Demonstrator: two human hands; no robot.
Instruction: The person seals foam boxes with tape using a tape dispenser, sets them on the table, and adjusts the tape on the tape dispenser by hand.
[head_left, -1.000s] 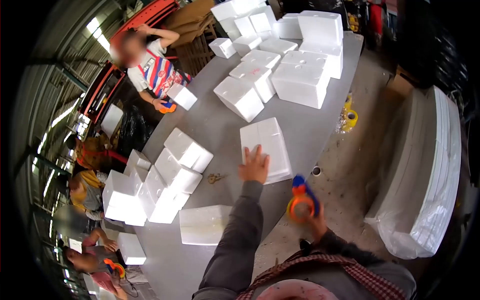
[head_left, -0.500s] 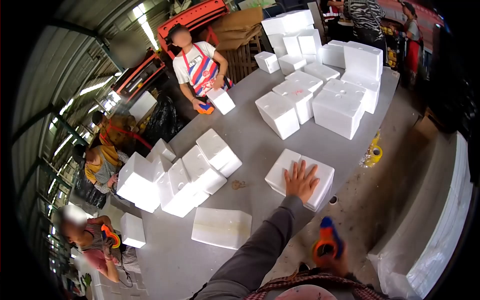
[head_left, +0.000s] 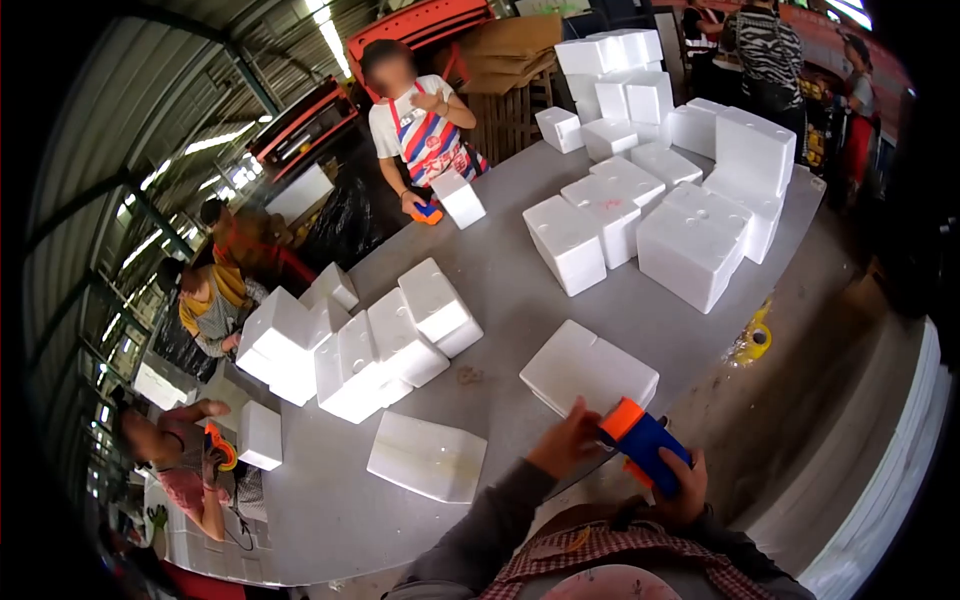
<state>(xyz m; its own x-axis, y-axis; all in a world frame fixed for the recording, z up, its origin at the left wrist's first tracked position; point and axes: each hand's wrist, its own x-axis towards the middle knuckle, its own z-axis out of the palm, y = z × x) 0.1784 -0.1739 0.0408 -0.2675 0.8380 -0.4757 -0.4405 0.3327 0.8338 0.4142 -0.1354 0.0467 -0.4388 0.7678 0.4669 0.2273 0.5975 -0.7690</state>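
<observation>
Closest to the wearer's checked apron (head_left: pixel 580 545), the right hand (head_left: pixel 685 490) is wrapped around a blue-and-orange tape dispenser (head_left: pixel 655 450), its orange end tipped toward the left hand (head_left: pixel 568 440). That left hand is raised with the fingers partly bent (whether they touch the dispenser or grip anything, one cannot tell). Just beyond both hands, a white foam box (head_left: pixel 588 368) lies on the grey table (head_left: pixel 330 520), near the edge at the wearer's right. To its left sits a separate white box (head_left: pixel 428 457), with a tape-like strip along it. Farther out, one cluster of foam boxes (head_left: pixel 390 340) stands to the left and a larger group (head_left: pixel 695 245) to the right. Across the table, a co-worker in a striped apron (head_left: pixel 435 145) has one hand on a similar dispenser (head_left: pixel 428 213), beside a small upright box (head_left: pixel 458 200).
</observation>
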